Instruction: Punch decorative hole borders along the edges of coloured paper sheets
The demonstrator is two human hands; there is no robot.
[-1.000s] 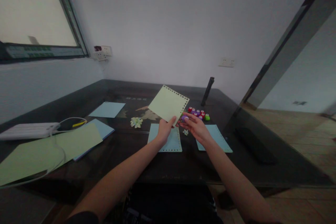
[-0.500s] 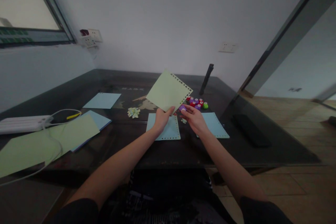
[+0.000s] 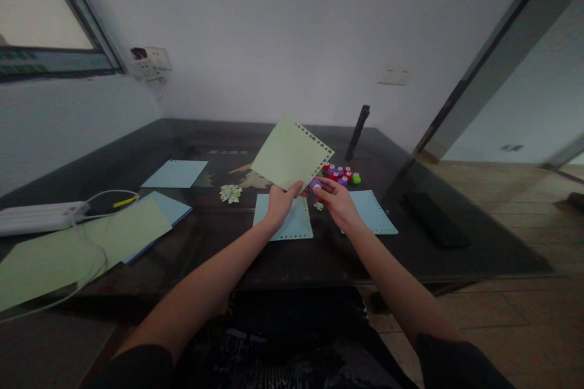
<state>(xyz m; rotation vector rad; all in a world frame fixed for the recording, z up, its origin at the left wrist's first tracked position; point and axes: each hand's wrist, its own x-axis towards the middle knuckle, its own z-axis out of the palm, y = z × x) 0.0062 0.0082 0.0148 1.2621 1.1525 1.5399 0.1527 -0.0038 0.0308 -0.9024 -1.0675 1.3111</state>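
Note:
My left hand point(image 3: 280, 203) grips the lower corner of a pale green sheet point(image 3: 289, 155), raised and tilted above the dark table. Holes shaped like small cut-outs run along its two right edges. At its lower right edge, my right hand point(image 3: 334, 196) is closed on a small purple punch point(image 3: 315, 184). Under the hands lies a light blue sheet point(image 3: 294, 225) with punched edges; another blue sheet point(image 3: 371, 214) is partly behind my right wrist. Small paper cut-outs point(image 3: 318, 206) lie between them, and a larger pile point(image 3: 230, 193) sits to the left.
Several red, purple and green punches point(image 3: 343, 175) stand behind my right hand. A black upright object point(image 3: 358, 132) is farther back. A dark flat object point(image 3: 435, 219) lies right. Left are a blue sheet point(image 3: 176, 174), stacked paper point(image 3: 104, 234), a white power strip point(image 3: 41, 217) and cable.
The view has shifted slightly. Both hands keep their hold on the green sheet and the purple punch, with hardly any other movement.

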